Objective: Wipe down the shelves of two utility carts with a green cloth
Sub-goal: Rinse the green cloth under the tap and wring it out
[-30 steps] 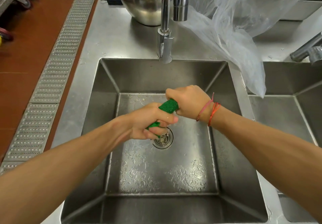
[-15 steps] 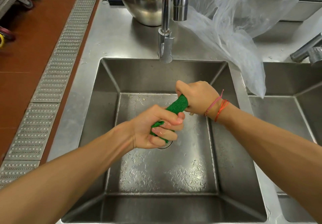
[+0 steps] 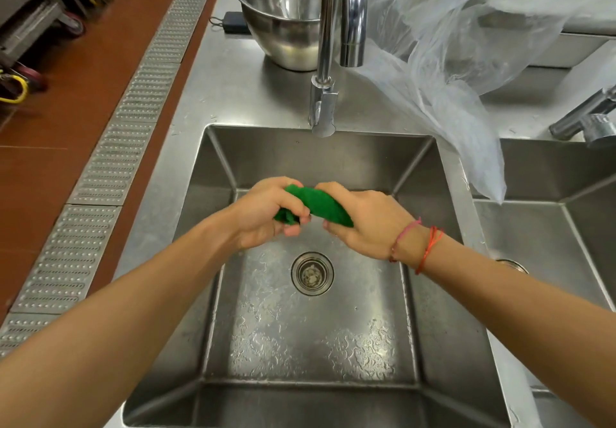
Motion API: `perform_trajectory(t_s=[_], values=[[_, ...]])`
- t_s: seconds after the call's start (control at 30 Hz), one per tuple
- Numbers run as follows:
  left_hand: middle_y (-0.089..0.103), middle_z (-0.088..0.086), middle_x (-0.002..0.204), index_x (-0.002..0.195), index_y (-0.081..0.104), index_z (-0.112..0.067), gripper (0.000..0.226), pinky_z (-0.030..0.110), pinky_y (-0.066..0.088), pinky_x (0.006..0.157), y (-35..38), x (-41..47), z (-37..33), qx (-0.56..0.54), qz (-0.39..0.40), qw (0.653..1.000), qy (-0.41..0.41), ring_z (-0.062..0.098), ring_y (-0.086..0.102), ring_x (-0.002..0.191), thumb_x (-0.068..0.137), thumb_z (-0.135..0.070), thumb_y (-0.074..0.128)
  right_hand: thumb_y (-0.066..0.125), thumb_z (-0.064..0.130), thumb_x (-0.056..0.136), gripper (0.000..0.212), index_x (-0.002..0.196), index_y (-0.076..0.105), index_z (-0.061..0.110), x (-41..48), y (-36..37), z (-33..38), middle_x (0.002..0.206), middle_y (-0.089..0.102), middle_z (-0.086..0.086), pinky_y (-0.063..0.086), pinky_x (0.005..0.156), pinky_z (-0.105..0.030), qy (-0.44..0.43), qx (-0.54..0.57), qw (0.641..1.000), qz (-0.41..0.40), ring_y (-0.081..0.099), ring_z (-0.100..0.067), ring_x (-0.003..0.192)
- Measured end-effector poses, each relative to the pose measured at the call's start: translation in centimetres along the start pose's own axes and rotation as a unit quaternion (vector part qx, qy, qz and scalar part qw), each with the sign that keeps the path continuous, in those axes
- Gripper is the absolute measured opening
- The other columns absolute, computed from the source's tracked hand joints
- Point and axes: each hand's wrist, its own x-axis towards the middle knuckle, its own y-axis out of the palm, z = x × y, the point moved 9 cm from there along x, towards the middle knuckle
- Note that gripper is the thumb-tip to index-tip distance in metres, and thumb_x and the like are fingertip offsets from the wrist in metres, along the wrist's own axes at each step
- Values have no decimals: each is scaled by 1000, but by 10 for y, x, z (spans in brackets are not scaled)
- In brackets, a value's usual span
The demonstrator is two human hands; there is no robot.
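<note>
Across the steel surface (image 3: 233,101) a deep sink (image 3: 300,164) fills the middle, its floor beaded with water. From the far right corner a plastic sheet (image 3: 450,71) drapes down and hangs past the sink's right rim. A bowl (image 3: 283,17) stands at the far edge, just left of the tap (image 3: 328,44), whose base rises at the sink's far rim. No water shows running from it.

Both arms reach in from the near edge and meet over the far half of the sink. The left grip (image 3: 266,217) is closed round one end of the cloth (image 3: 321,206), fingers curled under it. The right grip (image 3: 363,227) is closed round the other end.

The cloth is bunched into a short thick roll. It bridges the two grips, sticks out a little past the left one, and hangs clear of the sink floor, touching nothing else. The drain (image 3: 312,273) lies below it, towards the near edge.

This looks like wringing. A grip at each end suits a twist, and working above the sink likely sends the squeezed water to the drain, not onto the surface. I judge this as preparation only; no cart shelf can be made out, so the wiping is not yet begun.
</note>
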Motion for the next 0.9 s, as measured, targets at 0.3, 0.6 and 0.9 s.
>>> perform_trajectory(t_s=[0.3,0.6,0.9], values=[[65,3,86,109,54,-25,14,36,56,68,3,-50,-69,417,-230,801,363,14,67,71,97,-20,56,52,34,88,24,104,52,15,-18,35,32,58,38,-4,23,34,-11,241,686,636,260,33,-11,35],[50,25,124,136,46,-2,63,48,48,81,59,-56,-74,735,-107,499,446,40,53,99,76,-18,59,54,25,93,21,105,53,7,-30,14,64,59,54,-6,29,35,-16,105,822,374,416,32,-13,39],[57,9,72,78,48,-15,14,32,32,56,58,-20,-64,741,10,579,340,36,57,70,75,-4,57,68,6,83,27,75,46,18,-8,23,24,45,42,3,21,37,-16,196,403,838,312,34,-14,34]])
